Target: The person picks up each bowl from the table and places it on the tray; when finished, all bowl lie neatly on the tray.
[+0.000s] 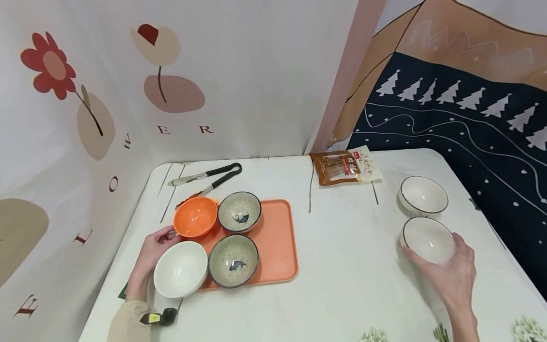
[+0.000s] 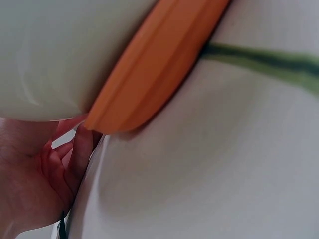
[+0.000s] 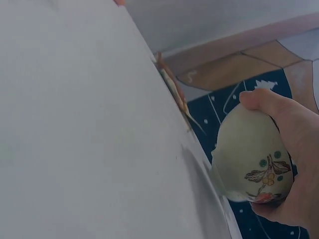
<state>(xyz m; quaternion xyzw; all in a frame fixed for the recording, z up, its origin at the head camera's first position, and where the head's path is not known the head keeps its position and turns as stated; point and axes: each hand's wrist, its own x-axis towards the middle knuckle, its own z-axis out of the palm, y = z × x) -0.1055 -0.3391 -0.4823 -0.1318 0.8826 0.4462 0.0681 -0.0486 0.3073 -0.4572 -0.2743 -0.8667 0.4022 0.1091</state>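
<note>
My left hand is at the left side of an orange tray, between an orange bowl and a white bowl. In the left wrist view its curled fingers grip the tray's edge; the fingertips are hidden. Two speckled bowls with a dark fish inside, one behind and one in front, stand on the tray. On the right, my right hand grips a cream bowl with a dark rim, thumb and fingers around its sides. Leaves and flowers decorate its outside in the right wrist view.
Just behind the gripped bowl sits another dark-rimmed cream bowl. A brown food packet lies at the table's back edge. Black-handled tongs rest behind the tray. Printed cloth walls border the table's left and back.
</note>
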